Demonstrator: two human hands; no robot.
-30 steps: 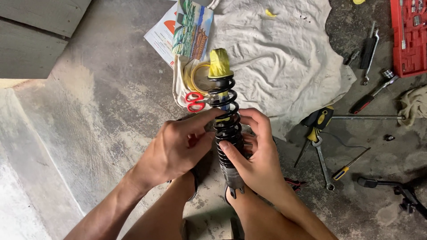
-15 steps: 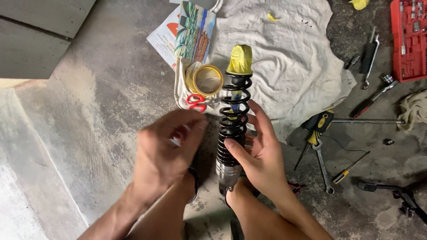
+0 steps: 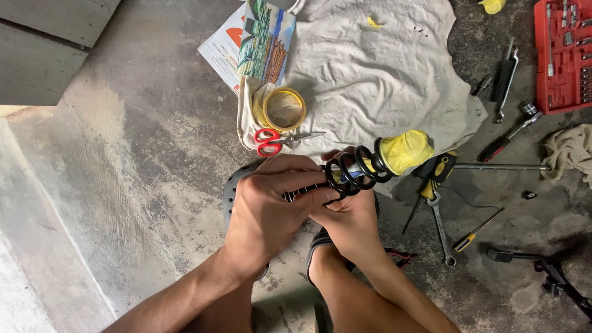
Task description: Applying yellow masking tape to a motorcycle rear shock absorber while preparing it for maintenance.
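Observation:
A shock absorber with a black coil spring (image 3: 354, 171) and a yellow-taped end (image 3: 405, 151) lies tilted, its taped end pointing right. My left hand (image 3: 271, 206) wraps over its lower body from above. My right hand (image 3: 351, 219) grips it from below, fingers at the coils. Just beyond the hands lie red-handled scissors (image 3: 271, 142) and a roll of yellow tape (image 3: 283, 109) on a dirty white cloth (image 3: 382, 68).
A printed booklet (image 3: 262, 40) lies at the cloth's far edge. Wrenches and screwdrivers (image 3: 441, 209) lie on the concrete floor to the right, with a red socket case (image 3: 564, 52) at the top right. A wooden plank (image 3: 43, 49) sits at the top left.
The shock absorber has swung from upright to leaning right. My left hand came back onto it and closed over its lower body.

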